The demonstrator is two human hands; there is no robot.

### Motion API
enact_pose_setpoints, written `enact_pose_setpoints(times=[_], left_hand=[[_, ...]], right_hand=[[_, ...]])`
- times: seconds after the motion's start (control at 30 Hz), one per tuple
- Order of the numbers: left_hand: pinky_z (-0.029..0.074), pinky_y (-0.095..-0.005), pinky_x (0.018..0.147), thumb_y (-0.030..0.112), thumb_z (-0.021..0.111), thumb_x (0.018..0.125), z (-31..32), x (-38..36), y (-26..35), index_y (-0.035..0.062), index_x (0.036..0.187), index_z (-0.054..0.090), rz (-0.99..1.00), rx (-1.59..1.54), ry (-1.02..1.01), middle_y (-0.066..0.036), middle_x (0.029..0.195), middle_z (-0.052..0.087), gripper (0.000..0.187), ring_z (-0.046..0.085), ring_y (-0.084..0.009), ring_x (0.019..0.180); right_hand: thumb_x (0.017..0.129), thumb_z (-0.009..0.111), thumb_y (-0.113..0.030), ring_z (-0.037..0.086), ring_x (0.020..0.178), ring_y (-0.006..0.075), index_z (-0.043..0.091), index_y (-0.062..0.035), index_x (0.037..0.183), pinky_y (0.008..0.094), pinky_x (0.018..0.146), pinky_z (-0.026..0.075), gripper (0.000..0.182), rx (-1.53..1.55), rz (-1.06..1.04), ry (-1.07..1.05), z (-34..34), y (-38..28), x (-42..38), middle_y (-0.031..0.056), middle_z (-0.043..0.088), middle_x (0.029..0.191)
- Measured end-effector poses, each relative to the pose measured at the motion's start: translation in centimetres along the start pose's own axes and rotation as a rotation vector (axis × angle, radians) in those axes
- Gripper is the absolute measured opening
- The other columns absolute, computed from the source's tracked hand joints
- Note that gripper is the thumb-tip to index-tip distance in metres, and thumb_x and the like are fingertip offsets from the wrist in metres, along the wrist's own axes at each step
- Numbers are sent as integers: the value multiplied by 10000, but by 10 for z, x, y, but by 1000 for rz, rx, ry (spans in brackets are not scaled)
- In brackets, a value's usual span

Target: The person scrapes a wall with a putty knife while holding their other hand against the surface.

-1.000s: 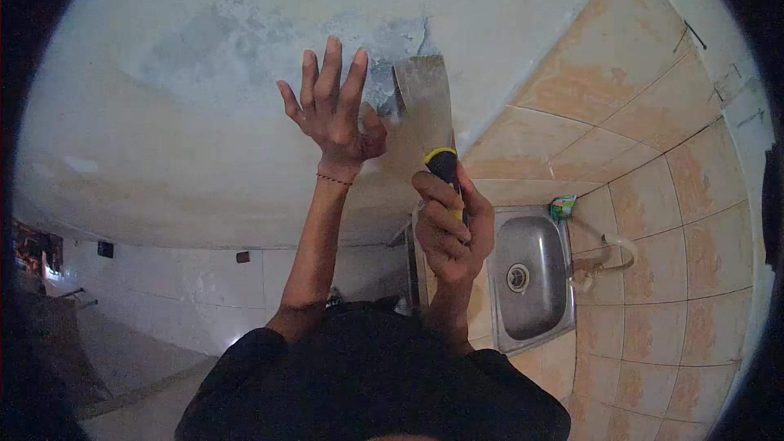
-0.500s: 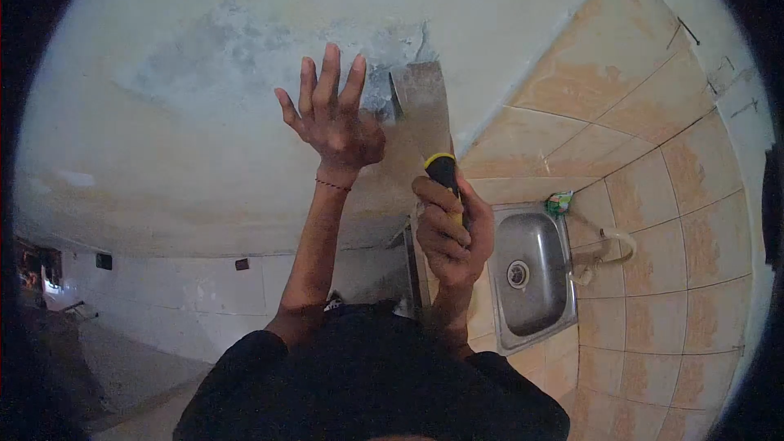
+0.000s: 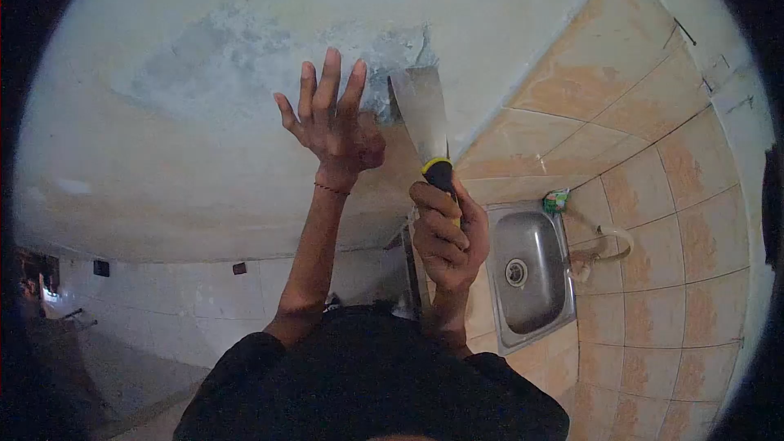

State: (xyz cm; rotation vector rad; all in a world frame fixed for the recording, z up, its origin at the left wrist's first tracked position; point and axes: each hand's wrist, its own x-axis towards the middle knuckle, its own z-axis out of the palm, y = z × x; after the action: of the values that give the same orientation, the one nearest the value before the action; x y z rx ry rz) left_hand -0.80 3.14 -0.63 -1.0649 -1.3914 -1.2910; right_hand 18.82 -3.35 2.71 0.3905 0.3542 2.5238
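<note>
My right hand (image 3: 448, 237) is wrapped around the black and yellow handle of a putty knife (image 3: 423, 114). The wide metal blade points up, its edge at the lower right border of a bare grey patch (image 3: 229, 57) on the pale painted wall (image 3: 188, 171). To the left of the blade, my left hand (image 3: 331, 126) is raised with its fingers spread, overlapping the lower part of the patch. Nothing is in that hand, and its wrist carries a thin dark bracelet (image 3: 331, 189).
A steel sink (image 3: 531, 278) is at the right, below orange and cream wall tiles (image 3: 637, 196). By its corner stands a small green packet (image 3: 556, 201), with a pale curved tap (image 3: 616, 243) beside it. A nail (image 3: 687, 31) sticks out at the upper right.
The putty knife has tilted, so its blade now catches more light, and its handle has dropped slightly with my right hand. My left hand stays spread in nearly the same place.
</note>
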Motion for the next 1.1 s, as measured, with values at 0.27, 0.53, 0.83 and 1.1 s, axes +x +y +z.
enact_pose_setpoints(times=[0.27, 0.53, 0.83, 1.1], left_hand=[[59, -516, 1224, 257, 415, 865, -6, 0, 5, 241, 1304, 640, -28, -46, -28, -3, 1412, 566, 493, 419, -231, 1389], [57, -508, 1221, 354, 354, 951, -2, 2, 5, 215, 1291, 658, -15, -67, 17, -27, 1404, 575, 477, 440, -252, 1371], [44, -505, 1219, 416, 313, 973, -5, 4, 5, 202, 1280, 666, -35, -76, -17, -48, 1395, 585, 514, 422, -258, 1383], [44, -495, 1223, 424, 347, 966, -5, 2, 3, 205, 1283, 661, -27, -74, -14, -45, 1414, 571, 497, 421, -249, 1386]], right_hand=[[1072, 355, -224, 388, 478, 70, 354, 1, 984, 166, 267, 337, 241, -63, 4, -46, -7, 1, 1, 54, 381, 825], [1072, 344, -219, 402, 491, 85, 363, 4, 1008, 174, 270, 339, 233, -40, 8, -39, -5, 1, 1, 59, 382, 816], [1077, 347, -215, 378, 475, 70, 395, -6, 1040, 168, 272, 323, 218, -102, 5, 0, 2, -1, -1, 57, 388, 812], [1076, 341, -217, 380, 479, 72, 388, 6, 1018, 172, 284, 338, 236, -126, 4, 3, 4, -2, -2, 54, 387, 815]])
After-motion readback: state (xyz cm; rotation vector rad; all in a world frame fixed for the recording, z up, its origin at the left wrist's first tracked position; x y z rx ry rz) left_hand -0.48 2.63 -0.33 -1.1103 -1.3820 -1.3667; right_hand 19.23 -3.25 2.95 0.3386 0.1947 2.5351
